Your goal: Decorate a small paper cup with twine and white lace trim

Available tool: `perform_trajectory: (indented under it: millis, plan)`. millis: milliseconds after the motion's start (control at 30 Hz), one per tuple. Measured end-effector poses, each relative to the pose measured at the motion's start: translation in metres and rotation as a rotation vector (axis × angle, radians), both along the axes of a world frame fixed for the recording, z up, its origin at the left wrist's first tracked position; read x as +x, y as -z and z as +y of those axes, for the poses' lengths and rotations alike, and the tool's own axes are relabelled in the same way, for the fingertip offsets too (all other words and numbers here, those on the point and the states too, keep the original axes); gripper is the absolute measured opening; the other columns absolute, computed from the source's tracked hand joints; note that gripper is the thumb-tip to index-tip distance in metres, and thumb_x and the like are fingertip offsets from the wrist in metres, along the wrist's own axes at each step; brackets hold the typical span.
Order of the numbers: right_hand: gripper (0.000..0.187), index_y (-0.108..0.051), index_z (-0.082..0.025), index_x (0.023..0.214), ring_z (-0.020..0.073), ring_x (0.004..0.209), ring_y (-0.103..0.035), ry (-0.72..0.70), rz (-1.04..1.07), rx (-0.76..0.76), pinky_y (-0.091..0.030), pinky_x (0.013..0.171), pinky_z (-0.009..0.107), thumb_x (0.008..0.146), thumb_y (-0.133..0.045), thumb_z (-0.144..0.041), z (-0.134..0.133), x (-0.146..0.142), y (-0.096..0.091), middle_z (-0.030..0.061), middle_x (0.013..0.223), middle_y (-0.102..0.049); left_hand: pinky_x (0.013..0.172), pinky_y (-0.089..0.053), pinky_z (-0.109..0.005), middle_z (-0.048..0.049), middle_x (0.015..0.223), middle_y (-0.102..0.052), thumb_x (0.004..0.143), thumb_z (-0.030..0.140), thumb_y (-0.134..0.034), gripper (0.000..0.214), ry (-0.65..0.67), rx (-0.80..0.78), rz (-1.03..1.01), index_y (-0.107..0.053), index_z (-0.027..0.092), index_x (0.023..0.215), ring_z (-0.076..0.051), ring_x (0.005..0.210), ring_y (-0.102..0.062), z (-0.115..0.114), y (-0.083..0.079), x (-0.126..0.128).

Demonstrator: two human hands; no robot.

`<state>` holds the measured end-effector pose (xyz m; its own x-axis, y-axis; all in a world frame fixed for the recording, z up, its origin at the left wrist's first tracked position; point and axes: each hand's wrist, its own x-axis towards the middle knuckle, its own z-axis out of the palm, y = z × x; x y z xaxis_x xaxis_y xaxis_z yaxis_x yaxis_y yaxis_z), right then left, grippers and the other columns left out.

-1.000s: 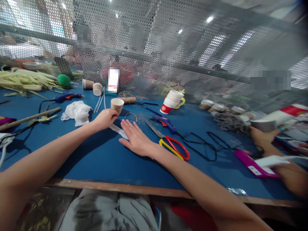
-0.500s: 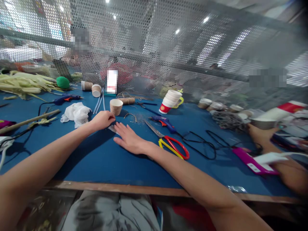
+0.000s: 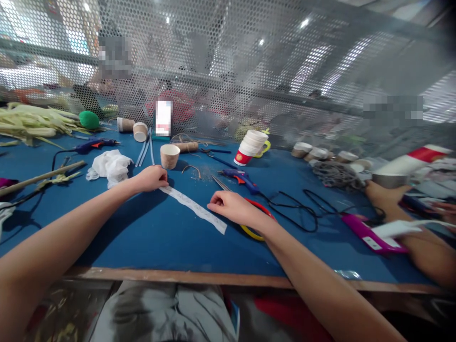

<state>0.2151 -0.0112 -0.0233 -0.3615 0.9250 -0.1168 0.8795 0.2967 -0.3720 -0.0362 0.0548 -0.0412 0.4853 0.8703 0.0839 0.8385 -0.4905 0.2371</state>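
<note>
A white lace strip [image 3: 194,207] lies slantwise across the blue table, its near end free. My left hand [image 3: 153,179] pinches its far end just below a small paper cup [image 3: 170,156], which is wrapped in a tan band and stands upright. To the right of the strip is my right hand [image 3: 233,207], its fingers loosely curled with nothing visible in them. Beneath that hand lie scissors [image 3: 254,233] with red and yellow handles, their middle hidden. Beyond the scissors rests a blue glue gun [image 3: 239,178]. Crumpled white lace fabric [image 3: 109,166] sits left of my left hand.
Stacked white cups [image 3: 250,147] and a twine roll [image 3: 187,147] stand toward the back. A second glue gun [image 3: 96,145] and pale husks [image 3: 35,124] lie left. At right are a black cable [image 3: 302,223], a purple power strip [image 3: 372,235] and another person's arm [image 3: 427,251].
My right hand has moved right, from flat beside my left hand to curled over the scissors. The lace strip now shows stretched out between them. My left hand keeps its pinch.
</note>
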Motion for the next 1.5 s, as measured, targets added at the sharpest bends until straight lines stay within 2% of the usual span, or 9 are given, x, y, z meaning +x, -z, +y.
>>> perform_trajectory:
  millis: [100, 367, 500, 600, 700, 833, 1000, 1300, 1500]
  plan:
    - [0.014, -0.057, -0.019, 0.072, 0.015, 0.062, -0.056, 0.015, 0.005, -0.034, -0.036, 0.052, 0.023, 0.073, -0.055, -0.033, -0.008, 0.005, 0.0, 0.0029, 0.07, -0.063, 0.057, -0.038, -0.025, -0.004, 0.065, -0.061, 0.072, 0.025, -0.05, 0.014, -0.024, 0.008, -0.02, -0.06, 0.016, 0.071, -0.015, 0.06, -0.054, -0.001, -0.005, 0.0]
    - [0.011, -0.056, -0.018, 0.071, 0.014, 0.066, -0.054, -0.052, 0.021, 0.076, -0.037, 0.057, 0.023, 0.074, -0.052, -0.027, -0.015, 0.005, 0.008, 0.0046, 0.077, -0.058, 0.06, -0.04, -0.023, -0.0021, 0.07, -0.062, 0.073, 0.024, -0.049, 0.011, 0.011, 0.008, -0.251, -0.056, 0.016, 0.075, -0.013, 0.064, -0.055, -0.004, -0.028, 0.002]
    - [0.011, -0.055, -0.017, 0.064, 0.0125, 0.063, -0.052, -0.088, 0.041, 0.077, -0.036, 0.057, 0.022, 0.073, -0.05, -0.02, -0.015, -0.002, 0.006, 0.004, 0.073, -0.056, 0.058, -0.039, -0.022, -0.0006, 0.068, -0.062, 0.073, 0.024, -0.047, 0.013, 0.023, -0.006, -0.227, -0.058, 0.016, 0.075, -0.012, 0.06, -0.055, -0.003, -0.037, 0.003]
    - [0.009, -0.054, -0.017, 0.063, 0.0114, 0.058, -0.05, -0.028, 0.102, 0.027, -0.036, 0.054, 0.022, 0.071, -0.05, -0.017, -0.014, -0.01, 0.002, 0.0024, 0.068, -0.056, 0.057, -0.038, -0.022, -0.0003, 0.064, -0.061, 0.073, 0.021, -0.047, 0.014, 0.013, 0.025, -0.179, -0.059, 0.016, 0.075, -0.012, 0.058, -0.055, -0.001, -0.043, 0.004]
    - [0.006, -0.05, -0.017, 0.063, 0.0108, 0.054, -0.049, 0.096, 0.269, -0.044, -0.035, 0.051, 0.022, 0.068, -0.051, -0.014, -0.009, -0.017, 0.003, -0.0006, 0.06, -0.055, 0.057, -0.038, -0.022, -0.0017, 0.066, -0.062, 0.074, 0.02, -0.046, 0.015, -0.013, 0.084, -0.116, -0.06, 0.015, 0.077, -0.012, 0.057, -0.054, 0.004, -0.051, 0.003]
    - [0.011, -0.05, -0.017, 0.074, 0.0085, 0.046, -0.046, 0.206, 0.692, -0.254, -0.035, 0.047, 0.021, 0.065, -0.054, -0.011, -0.001, -0.028, 0.006, -0.0062, 0.05, -0.05, 0.061, -0.038, -0.023, -0.0053, 0.074, -0.064, 0.074, 0.02, -0.046, 0.019, -0.055, 0.194, -0.06, -0.062, 0.015, 0.083, -0.015, 0.066, -0.055, 0.02, -0.068, -0.002]
    - [0.01, -0.058, -0.015, 0.073, 0.008, 0.047, -0.049, 0.302, 1.034, -0.557, -0.039, 0.05, 0.022, 0.067, -0.053, -0.009, 0.013, -0.053, -0.001, -0.0022, 0.056, -0.056, 0.068, -0.039, -0.025, -0.0067, 0.083, -0.066, 0.074, 0.021, -0.045, 0.023, -0.106, 0.246, -0.03, -0.063, 0.016, 0.086, -0.017, 0.075, -0.057, 0.051, -0.084, -0.006]
    - [0.011, -0.052, -0.016, 0.064, 0.0071, 0.044, -0.046, 0.323, 1.185, -0.586, -0.036, 0.046, 0.02, 0.07, -0.05, -0.007, 0.036, -0.091, -0.001, -0.0039, 0.05, -0.051, 0.067, -0.04, -0.022, -0.0032, 0.077, -0.066, 0.071, 0.018, -0.047, 0.021, -0.169, 0.249, -0.127, -0.065, 0.018, 0.081, -0.016, 0.073, -0.057, 0.096, -0.075, -0.001]
    - [0.008, -0.053, -0.016, 0.066, 0.0078, 0.045, -0.049, 0.359, 1.231, -0.621, -0.038, 0.047, 0.021, 0.069, -0.051, -0.008, 0.038, -0.092, 0.01, -0.0027, 0.051, -0.053, 0.075, -0.04, -0.027, -0.0057, 0.084, -0.065, 0.068, 0.021, -0.053, 0.016, -0.291, 0.214, -0.314, -0.062, 0.017, 0.081, -0.02, 0.085, -0.057, 0.1, -0.06, 0.003]
